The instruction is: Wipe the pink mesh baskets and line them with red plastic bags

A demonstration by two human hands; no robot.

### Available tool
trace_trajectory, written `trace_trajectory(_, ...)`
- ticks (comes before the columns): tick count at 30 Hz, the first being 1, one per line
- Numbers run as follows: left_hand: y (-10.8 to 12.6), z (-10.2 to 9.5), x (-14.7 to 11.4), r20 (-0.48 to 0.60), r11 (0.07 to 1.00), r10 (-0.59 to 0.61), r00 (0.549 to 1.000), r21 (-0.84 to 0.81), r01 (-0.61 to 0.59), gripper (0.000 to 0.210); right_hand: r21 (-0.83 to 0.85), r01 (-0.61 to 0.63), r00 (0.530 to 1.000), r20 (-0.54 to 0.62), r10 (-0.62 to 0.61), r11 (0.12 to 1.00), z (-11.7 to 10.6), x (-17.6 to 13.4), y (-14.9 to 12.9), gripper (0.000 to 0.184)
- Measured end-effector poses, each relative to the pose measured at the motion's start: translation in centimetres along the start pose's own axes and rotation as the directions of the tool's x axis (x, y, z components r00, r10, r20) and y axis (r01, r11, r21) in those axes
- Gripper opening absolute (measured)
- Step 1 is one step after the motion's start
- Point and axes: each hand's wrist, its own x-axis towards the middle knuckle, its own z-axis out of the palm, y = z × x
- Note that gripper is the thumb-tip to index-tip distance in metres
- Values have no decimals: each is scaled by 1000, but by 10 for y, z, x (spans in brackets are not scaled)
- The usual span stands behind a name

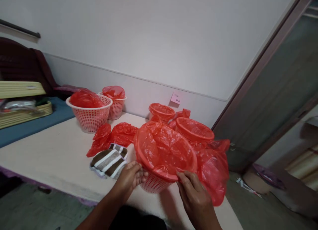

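Note:
A white perforated plastic basket (154, 184) stands before me, tilted a little toward me. A red plastic bag (162, 147) lines it and is folded over its rim. My right hand (195, 193) pinches the bag's edge at the near right of the rim. At the near left, my left hand (131, 177) lies against the basket's side, its fingers loosely curled and apart from the thumb. Left of the basket lie striped cloth mitts (109, 162) in brown, grey and white. Loose red bags (121, 134) rest behind them.
Two more lined baskets (195, 129) (162, 112) stand behind, with red bag plastic hanging at the right. Two white baskets (90, 115) (116, 106) holding crumpled red bags are at the back left. A pink note (176, 98) is on the wall. A yellow case (25, 114) lies far left.

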Motion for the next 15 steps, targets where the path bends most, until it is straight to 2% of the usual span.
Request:
trace_trajectory(3, 23, -5, 1, -84, 992, 130, 988, 13, -129, 26, -12, 23, 999, -25, -23, 1000, -3, -5, -3, 25)
trace_trajectory(8, 43, -3, 1, -124, 941, 334, 934, 101, -323, 37, -57, 60, 995, -77, -64, 997, -10, -17, -13, 25)
trace_trajectory(11, 40, -3, 1, -149, 926, 373, 916, 124, -357, 38, -49, 47, 992, -118, -52, 998, -8, -30, -16, 24)
trace_trajectory(15, 29, -2, -2, -139, 938, 348, 927, 56, -343, 36, -43, 2, 982, -186, -10, 999, -2, -54, -15, 24)
